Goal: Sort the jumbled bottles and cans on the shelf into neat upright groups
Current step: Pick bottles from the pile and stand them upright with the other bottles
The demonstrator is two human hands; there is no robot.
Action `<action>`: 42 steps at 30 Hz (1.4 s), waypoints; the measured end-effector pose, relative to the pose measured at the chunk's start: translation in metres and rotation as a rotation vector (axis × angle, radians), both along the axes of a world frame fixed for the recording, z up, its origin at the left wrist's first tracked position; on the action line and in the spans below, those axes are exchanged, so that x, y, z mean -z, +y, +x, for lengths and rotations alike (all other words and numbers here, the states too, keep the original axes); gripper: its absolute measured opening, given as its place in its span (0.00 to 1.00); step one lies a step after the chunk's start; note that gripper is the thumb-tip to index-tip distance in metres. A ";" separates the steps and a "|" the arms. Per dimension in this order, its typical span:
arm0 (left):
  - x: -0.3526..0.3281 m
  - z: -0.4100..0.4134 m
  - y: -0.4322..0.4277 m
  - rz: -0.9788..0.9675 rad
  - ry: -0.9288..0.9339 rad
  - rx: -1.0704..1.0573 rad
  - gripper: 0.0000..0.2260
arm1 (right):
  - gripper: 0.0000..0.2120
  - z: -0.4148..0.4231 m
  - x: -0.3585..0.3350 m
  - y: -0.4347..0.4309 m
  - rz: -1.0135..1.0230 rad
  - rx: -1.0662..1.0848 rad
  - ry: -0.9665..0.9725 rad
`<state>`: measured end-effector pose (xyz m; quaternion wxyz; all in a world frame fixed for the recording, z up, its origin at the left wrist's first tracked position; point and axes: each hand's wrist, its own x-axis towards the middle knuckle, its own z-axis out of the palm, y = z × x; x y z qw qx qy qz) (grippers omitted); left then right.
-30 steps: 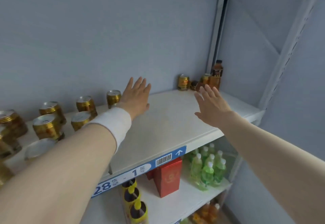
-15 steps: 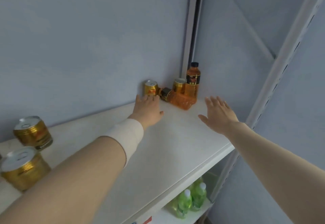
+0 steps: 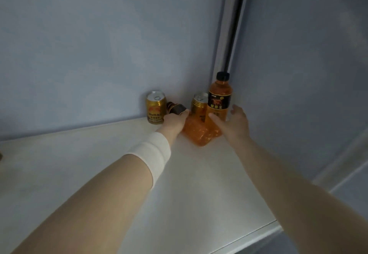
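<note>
Dim, soft light; img slightly blurry, wide-angle bend at edges.

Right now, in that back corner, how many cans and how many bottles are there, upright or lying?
Gold cans, upright: 2, the left can and the right can.
Orange bottles, upright: 1, the standing bottle.
Orange bottles, lying down: 1, the fallen bottle.
Total: 4.
</note>
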<state>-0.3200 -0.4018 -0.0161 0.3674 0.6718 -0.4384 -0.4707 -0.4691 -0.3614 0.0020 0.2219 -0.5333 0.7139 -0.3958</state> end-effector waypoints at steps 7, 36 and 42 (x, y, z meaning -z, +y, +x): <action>0.031 -0.006 -0.042 0.016 0.013 -0.075 0.40 | 0.34 0.005 0.022 -0.024 -0.125 0.043 -0.153; -0.005 0.023 0.080 -0.682 0.012 -0.033 0.28 | 0.30 0.002 0.024 0.033 -0.155 -0.065 -0.290; -0.004 0.027 0.102 -0.766 -0.301 0.051 0.35 | 0.30 0.000 0.026 0.046 -0.125 -0.170 -0.317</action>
